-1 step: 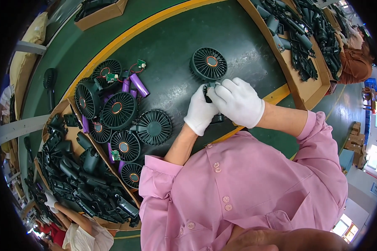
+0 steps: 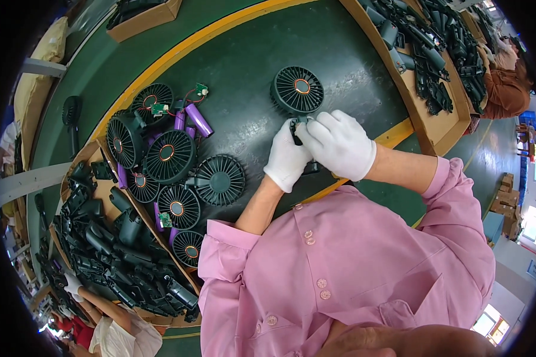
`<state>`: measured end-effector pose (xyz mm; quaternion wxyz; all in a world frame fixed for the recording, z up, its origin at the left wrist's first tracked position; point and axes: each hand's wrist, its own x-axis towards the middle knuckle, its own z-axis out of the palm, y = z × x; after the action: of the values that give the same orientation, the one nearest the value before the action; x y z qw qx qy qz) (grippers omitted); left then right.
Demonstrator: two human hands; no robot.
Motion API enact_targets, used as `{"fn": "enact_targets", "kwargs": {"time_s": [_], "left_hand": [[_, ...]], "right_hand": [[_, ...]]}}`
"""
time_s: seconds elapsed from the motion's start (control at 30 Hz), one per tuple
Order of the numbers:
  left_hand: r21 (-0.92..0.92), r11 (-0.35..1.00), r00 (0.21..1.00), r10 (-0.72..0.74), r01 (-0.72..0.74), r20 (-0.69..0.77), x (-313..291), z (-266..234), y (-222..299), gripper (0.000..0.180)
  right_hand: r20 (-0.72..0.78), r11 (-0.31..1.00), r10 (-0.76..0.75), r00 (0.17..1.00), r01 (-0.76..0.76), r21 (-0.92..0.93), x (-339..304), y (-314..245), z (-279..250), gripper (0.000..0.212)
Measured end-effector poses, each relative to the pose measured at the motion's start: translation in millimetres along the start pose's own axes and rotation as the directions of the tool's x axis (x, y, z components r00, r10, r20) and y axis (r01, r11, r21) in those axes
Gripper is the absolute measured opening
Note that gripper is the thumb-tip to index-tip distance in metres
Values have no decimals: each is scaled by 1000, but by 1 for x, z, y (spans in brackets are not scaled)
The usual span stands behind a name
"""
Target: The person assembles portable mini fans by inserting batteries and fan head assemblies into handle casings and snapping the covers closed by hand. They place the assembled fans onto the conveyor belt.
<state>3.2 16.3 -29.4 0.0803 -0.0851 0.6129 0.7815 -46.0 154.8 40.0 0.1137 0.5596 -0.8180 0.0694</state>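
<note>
**Dark fan (image 2: 297,89) held out over the green bench, face up**

The left hand (image 2: 287,156), in a white glove, comes up from below with its wrist nearly straight and its fingers closed around the handle (image 2: 295,132) from the left side. The right hand (image 2: 340,147), gloved too, reaches in from the right, back of the hand upward, its fingers bent and bunched against the handle near the neck (whether they clamp anything between the tips, I cannot tell; the knuckles hide it).

The fan sits over the green bench (image 2: 244,83), just beyond both hands and well apart from the loose fan heads (image 2: 170,156) on the left. Its round head points away from the chest, the handle back toward it, so the long axis runs roughly away from the body. The orange-ringed hub faces up.

Compared with the earlier frame, hands and fan hold practically the same pose.
</note>
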Motion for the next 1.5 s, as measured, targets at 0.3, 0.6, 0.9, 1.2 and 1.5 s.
{"fn": "enact_targets", "kwargs": {"time_s": [0.3, 0.6, 0.9, 1.2, 1.5], "left_hand": [[-490, 859, 974, -39, 147, 223, 1, -3, 4, 29], [-601, 747, 958, -196, 285, 211, 4, -1, 13, 33], [-646, 749, 980, -197, 145, -7, 4, -5, -4, 32], [-712, 676, 981, -154, 189, 114, 0, -3, -1, 38], [-678, 708, 980, -153, 197, 125, -2, -1, 6, 38]], "right_hand": [[-112, 976, 66, 992, -40, 216, -1, 19, 8, 56], [-8, 963, 167, 986, -161, 217, 2, 16, 3, 70], [-28, 858, 452, 892, -426, 287, -27, -26, -21, 39], [-213, 955, 293, 932, -274, 117, -29, -48, -11, 19], [-300, 996, 84, 950, -67, 65, -29, -42, -2, 15]]}}
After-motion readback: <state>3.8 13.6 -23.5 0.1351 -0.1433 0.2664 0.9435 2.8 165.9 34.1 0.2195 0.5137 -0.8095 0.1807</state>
